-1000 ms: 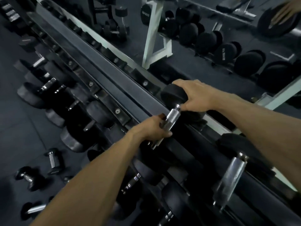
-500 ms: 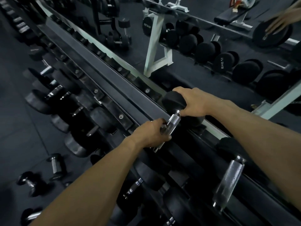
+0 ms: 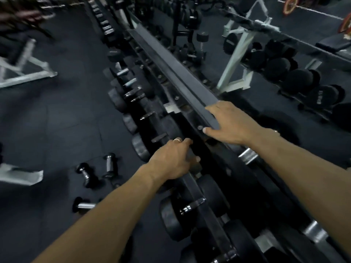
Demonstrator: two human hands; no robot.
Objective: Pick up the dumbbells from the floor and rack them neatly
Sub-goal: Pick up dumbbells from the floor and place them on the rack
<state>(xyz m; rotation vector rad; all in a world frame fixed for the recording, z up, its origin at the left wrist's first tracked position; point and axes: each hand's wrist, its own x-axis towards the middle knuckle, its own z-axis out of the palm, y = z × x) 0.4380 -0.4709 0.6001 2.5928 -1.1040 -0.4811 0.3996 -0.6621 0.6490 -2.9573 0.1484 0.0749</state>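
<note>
A long black dumbbell rack (image 3: 171, 73) runs diagonally through the view. My right hand (image 3: 228, 124) lies flat on its top rail with the fingers spread and nothing in it. My left hand (image 3: 172, 160) curls over the rack's front rail (image 3: 191, 185), thumb under the edge. A racked dumbbell with a chrome handle (image 3: 247, 155) lies on the top shelf just behind my right wrist. On the floor to the left lie three small chrome-handled dumbbells: one (image 3: 84, 173), another (image 3: 109, 165) and a third (image 3: 83, 205).
Larger black dumbbells (image 3: 171, 223) fill the rack's lower shelf. A second rack on white legs (image 3: 235, 59) with round black dumbbells stands at the right. White bench frames (image 3: 24, 76) stand at the left on the dark rubber floor.
Both hands have let go of the dumbbell they held on the top shelf. The right hand now rests on the top rail, the left on the front rail. The view has swung left.
</note>
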